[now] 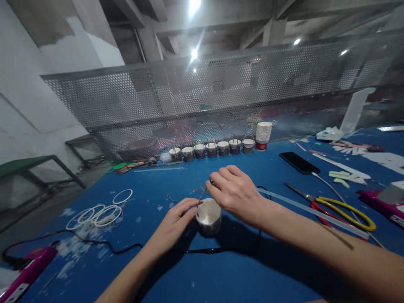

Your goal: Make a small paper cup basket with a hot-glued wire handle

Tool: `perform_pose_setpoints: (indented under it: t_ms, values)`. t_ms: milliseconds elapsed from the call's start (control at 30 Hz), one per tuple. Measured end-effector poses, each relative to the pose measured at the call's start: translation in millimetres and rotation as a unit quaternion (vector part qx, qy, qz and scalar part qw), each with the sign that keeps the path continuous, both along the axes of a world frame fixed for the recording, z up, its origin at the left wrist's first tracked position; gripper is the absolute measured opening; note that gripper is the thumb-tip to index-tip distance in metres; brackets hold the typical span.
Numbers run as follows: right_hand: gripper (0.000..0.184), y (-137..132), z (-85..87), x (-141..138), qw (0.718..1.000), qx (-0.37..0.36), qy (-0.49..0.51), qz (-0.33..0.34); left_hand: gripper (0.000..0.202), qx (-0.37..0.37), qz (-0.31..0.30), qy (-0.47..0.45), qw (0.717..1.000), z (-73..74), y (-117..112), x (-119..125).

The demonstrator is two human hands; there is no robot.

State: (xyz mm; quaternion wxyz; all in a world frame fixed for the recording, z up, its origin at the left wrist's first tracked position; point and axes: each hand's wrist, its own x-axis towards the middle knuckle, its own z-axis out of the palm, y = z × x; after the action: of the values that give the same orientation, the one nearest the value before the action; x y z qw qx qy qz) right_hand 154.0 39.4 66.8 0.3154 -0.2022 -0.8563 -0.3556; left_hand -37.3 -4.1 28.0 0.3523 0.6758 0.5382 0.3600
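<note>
A small paper cup [209, 223] stands upright on the blue table, cream inside with a dark, patchy outer wall. At its left rim, my left hand [176, 219] is closed, thumb and fingers pinching the lower part of a thin dark cord [202, 195] against the cup. My right hand [235, 191] hovers over the cup's right and far side, fingers curled. The cord's upper end runs into those right fingertips, which are partly hidden from view.
Several similar cups [211, 150] line the back beside a stack of paper cups [264, 132]. White rings [107, 215] lie left. Rightward are a phone [299, 162], scissors [342, 206], red-handled pliers [318, 212] and a translucent strip [315, 214]. A black cable [110, 248] crosses the table.
</note>
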Motion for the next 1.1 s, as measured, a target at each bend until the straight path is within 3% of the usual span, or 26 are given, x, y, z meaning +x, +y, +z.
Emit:
perform_pose_setpoints:
  t_ms: [167,367,533,733,833,967,1100]
  values:
    - [0.024,-2,-3.7,2,0.999,-0.039,-0.003,-0.024,0.026,0.024,0.024,0.012,0.999,-3.0,1,-1]
    - [0.016,-3,-11.8,5,0.981,-0.182,0.016,-0.064,0.023,0.042,0.027,0.010,0.999,-5.3,-2,0]
    - [0.017,1,-15.7,10,0.940,-0.333,0.065,-0.029,0.025,0.032,0.027,0.010,0.999,-2.0,-3,2]
    - [0.013,1,0.6,13,0.872,-0.480,0.095,0.004,0.026,0.023,0.025,0.026,0.999,-1.1,-2,0]
    - [0.017,-2,9.6,16,0.864,-0.500,0.059,-0.014,0.025,0.032,0.016,0.038,0.999,-1.8,-1,0]
    - [0.016,-5,13.1,22,0.879,-0.476,0.018,-0.024,0.025,0.034,0.017,0.037,0.999,-1.9,-1,0]
    - [0.013,-6,8.9,22,0.890,-0.452,0.056,-0.027,0.024,0.031,0.025,0.025,0.999,-1.6,-2,1]
